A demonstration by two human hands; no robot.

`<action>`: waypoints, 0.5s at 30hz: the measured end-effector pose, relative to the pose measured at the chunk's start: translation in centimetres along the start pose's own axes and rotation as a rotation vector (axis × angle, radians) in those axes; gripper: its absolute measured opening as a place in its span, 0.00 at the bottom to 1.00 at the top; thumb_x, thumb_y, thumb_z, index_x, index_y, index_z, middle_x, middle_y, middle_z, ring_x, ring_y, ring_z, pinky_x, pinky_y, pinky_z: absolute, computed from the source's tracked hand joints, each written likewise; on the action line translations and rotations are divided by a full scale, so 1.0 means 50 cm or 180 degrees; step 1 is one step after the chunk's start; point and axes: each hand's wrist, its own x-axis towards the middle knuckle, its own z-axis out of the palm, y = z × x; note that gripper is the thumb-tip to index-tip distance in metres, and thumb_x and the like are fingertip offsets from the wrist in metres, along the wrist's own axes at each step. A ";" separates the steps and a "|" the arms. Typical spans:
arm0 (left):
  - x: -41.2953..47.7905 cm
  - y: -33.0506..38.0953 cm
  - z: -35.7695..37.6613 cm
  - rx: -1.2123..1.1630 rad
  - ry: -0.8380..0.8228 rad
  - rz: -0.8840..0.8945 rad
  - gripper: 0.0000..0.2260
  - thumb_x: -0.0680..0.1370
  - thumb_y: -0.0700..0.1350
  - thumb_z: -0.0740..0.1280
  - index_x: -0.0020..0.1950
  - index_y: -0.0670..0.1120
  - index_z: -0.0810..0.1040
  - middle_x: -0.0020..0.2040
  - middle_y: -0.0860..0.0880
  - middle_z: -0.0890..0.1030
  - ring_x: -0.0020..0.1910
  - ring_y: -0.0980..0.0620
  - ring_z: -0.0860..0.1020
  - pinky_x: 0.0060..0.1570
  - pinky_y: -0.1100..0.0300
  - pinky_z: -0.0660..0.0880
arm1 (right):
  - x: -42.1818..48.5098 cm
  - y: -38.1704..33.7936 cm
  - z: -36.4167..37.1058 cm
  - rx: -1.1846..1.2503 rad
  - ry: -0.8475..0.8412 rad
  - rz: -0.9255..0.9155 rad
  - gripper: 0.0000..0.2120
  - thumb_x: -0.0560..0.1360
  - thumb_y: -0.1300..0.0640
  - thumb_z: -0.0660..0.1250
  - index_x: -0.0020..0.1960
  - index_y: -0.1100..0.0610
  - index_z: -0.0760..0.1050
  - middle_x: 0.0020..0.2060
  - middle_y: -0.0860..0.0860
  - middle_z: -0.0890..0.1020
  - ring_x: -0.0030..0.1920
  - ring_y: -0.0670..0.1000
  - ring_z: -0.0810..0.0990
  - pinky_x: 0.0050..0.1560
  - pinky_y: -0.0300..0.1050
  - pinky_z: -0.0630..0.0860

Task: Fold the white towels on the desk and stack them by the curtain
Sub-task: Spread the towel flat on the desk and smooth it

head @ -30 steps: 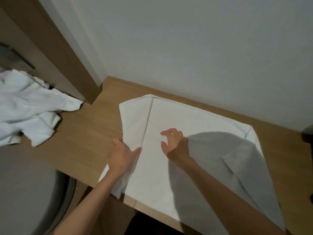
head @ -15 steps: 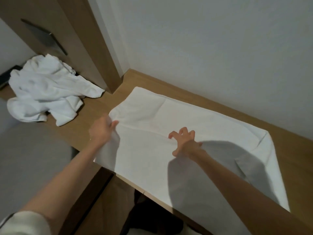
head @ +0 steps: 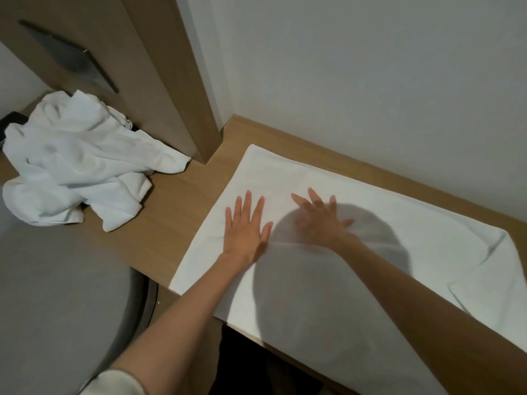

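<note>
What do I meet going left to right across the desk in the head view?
crumpled towel pile → bare desk wood → left hand → right hand, both flat on the spread towel → its turned-over corner

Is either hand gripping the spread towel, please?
No; the left hand and right hand press flat on the spread towel, fingers straight.

Prob. a hotel rm or bedroom; narrow wood bench (head: 182, 212) built along a plain white wall (head: 370, 81); matching wood panel (head: 159, 67) w/ a dark metal bar (head: 71, 57); grey round seat (head: 57, 295) beside it; white towels (head: 77, 163) heaped on the bench.
</note>
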 end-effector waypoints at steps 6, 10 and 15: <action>0.032 -0.073 -0.004 -0.0284 0.0562 0.0150 0.29 0.79 0.60 0.55 0.78 0.54 0.53 0.78 0.42 0.46 0.77 0.40 0.44 0.74 0.49 0.41 | 0.062 -0.054 -0.012 0.0091 0.0118 0.0247 0.36 0.74 0.43 0.64 0.74 0.34 0.47 0.76 0.37 0.41 0.75 0.62 0.34 0.61 0.82 0.46; 0.052 -0.085 -0.022 -0.0487 0.0916 0.0153 0.24 0.80 0.52 0.61 0.74 0.47 0.65 0.75 0.38 0.60 0.74 0.37 0.59 0.72 0.47 0.52 | 0.069 -0.076 -0.020 0.0209 0.0464 0.0339 0.35 0.72 0.47 0.67 0.74 0.38 0.54 0.76 0.43 0.50 0.75 0.60 0.46 0.67 0.75 0.52; 0.140 -0.054 -0.044 -0.0223 0.0892 0.0768 0.25 0.82 0.49 0.55 0.78 0.49 0.53 0.78 0.41 0.49 0.77 0.38 0.48 0.75 0.45 0.44 | 0.053 -0.051 0.005 0.0056 0.1239 0.0737 0.29 0.75 0.45 0.63 0.73 0.42 0.58 0.76 0.47 0.54 0.74 0.58 0.51 0.68 0.68 0.57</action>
